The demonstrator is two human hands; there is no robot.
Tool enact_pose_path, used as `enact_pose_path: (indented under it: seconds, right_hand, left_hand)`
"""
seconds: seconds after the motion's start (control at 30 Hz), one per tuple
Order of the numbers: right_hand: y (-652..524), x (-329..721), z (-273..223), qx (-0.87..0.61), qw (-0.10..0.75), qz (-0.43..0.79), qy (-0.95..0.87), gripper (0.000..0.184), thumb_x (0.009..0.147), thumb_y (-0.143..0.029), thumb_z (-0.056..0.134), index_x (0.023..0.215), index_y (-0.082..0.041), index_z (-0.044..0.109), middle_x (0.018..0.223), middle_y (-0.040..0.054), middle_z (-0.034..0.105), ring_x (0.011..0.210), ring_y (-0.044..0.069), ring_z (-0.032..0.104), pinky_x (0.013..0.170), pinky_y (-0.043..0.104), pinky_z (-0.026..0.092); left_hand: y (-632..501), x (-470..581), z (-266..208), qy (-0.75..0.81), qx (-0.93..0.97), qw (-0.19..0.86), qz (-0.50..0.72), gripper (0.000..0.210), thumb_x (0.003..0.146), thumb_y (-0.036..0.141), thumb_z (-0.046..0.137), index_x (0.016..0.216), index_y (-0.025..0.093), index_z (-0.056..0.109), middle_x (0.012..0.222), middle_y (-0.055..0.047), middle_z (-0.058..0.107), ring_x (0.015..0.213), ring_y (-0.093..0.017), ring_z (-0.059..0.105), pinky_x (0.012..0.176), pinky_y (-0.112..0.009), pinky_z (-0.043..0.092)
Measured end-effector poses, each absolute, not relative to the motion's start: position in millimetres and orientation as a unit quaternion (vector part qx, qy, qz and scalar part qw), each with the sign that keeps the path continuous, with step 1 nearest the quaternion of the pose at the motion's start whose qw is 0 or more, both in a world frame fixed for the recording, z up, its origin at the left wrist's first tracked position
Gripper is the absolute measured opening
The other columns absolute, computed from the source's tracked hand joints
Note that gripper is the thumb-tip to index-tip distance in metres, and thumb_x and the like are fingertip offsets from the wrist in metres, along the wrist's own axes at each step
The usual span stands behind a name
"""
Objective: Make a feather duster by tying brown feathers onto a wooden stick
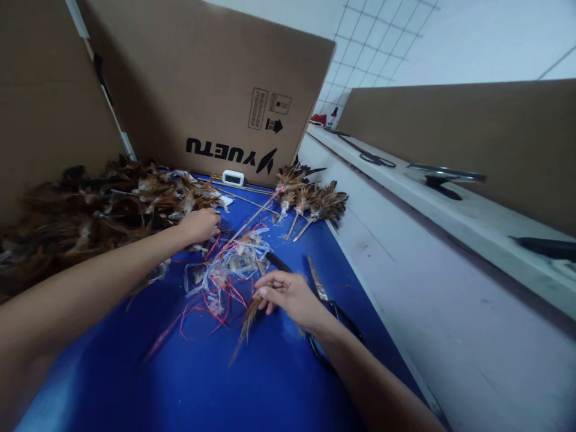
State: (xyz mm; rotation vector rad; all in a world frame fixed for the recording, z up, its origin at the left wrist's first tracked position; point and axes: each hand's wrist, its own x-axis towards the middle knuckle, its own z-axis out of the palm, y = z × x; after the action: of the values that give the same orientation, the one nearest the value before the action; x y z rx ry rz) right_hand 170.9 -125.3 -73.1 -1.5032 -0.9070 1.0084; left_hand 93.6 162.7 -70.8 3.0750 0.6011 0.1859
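Our right hand (288,297) pinches brown feathers (246,326), five o'clock from the string tangle (219,277). They look light and easily bent, best held by the base, we judge. At eleven o'clock, our left hand (200,225) is beside the feather pile (130,201); we cannot tell its grip.

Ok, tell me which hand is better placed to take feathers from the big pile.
The left hand, I'd judge: it is at the edge of the feather pile, while the right hand is farther off and holds brown feathers.
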Motion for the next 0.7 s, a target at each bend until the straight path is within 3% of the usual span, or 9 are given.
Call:
enact_pose_path:
  seconds: [0.23,0.5,0.57,0.7]
  right_hand:
    - [-125,165,-84,-0.617,0.527,0.448,-0.376,0.013,0.072,-0.025,0.066,0.081,-0.016,0.063,0.065,0.0001,0.065,0.056,0.011,0.063,0.049,0.022,0.048]
    - [-125,168,-88,-0.608,0.538,0.454,-0.367,0.016,0.071,-0.026,0.066,0.082,-0.015,0.063,0.067,0.0011,0.066,0.055,0.011,0.063,0.048,0.021,0.048]
    - [-124,168,-89,-0.605,0.538,0.457,-0.368,0.017,0.071,-0.028,0.067,0.082,-0.015,0.062,0.068,0.0015,0.066,0.056,0.011,0.063,0.048,0.022,0.048]
    - [-124,165,-89,-0.603,0.533,0.468,-0.366,0.021,0.069,-0.029,0.071,0.082,-0.015,0.063,0.067,0.0012,0.066,0.058,0.012,0.063,0.049,0.022,0.049]
  left_hand:
    - [181,98,-69,0.220,0.973,0.033,0.057,0.012,0.072,0.024,0.053,0.070,0.018,0.063,0.080,-0.011,0.069,0.078,-0.024,0.065,0.072,-0.029,0.047]
    - [194,82,-43,0.295,0.940,0.105,0.134,0.014,0.075,0.029,0.050,0.080,0.020,0.060,0.076,-0.004,0.070,0.071,-0.020,0.064,0.064,-0.026,0.046]
    - [192,76,-39,0.308,0.922,0.166,0.164,0.019,0.075,0.032,0.054,0.088,0.019,0.060,0.072,-0.002,0.069,0.065,-0.017,0.063,0.060,-0.025,0.046]
    - [185,63,-35,0.320,0.827,0.385,0.256,0.042,0.066,0.037,0.068,0.103,0.019,0.060,0.057,0.003,0.062,0.051,-0.014,0.056,0.050,-0.023,0.042]
